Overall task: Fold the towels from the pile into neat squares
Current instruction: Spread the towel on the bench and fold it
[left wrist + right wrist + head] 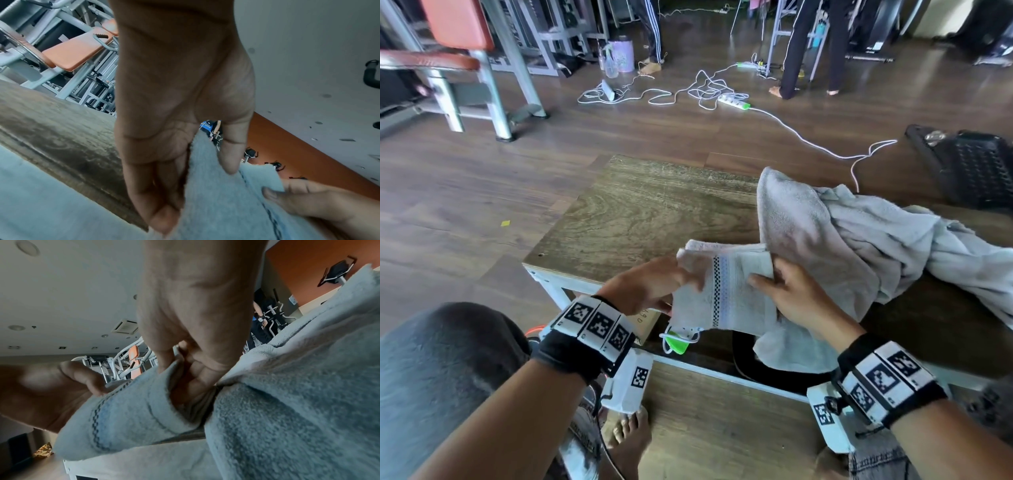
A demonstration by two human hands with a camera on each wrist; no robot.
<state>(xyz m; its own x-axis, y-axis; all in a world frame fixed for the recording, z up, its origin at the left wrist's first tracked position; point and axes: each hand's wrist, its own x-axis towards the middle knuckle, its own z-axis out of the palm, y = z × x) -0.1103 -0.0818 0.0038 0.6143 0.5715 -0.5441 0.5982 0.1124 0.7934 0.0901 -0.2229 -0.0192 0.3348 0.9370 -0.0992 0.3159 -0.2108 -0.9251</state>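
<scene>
A pale grey towel with a dark checked stripe hangs over the near edge of the low wooden table. My left hand pinches its left edge between thumb and fingers; the left wrist view shows the cloth caught between them. At the towel's top edge my right hand grips the cloth, its fingers curled into a fold. Behind it, on the right of the table, lies the rumpled pile of grey towels.
A black basket sits on the floor at the far right. White cables and power strips trail across the wooden floor. Gym machines with orange pads stand at the back left, and people's legs at the back.
</scene>
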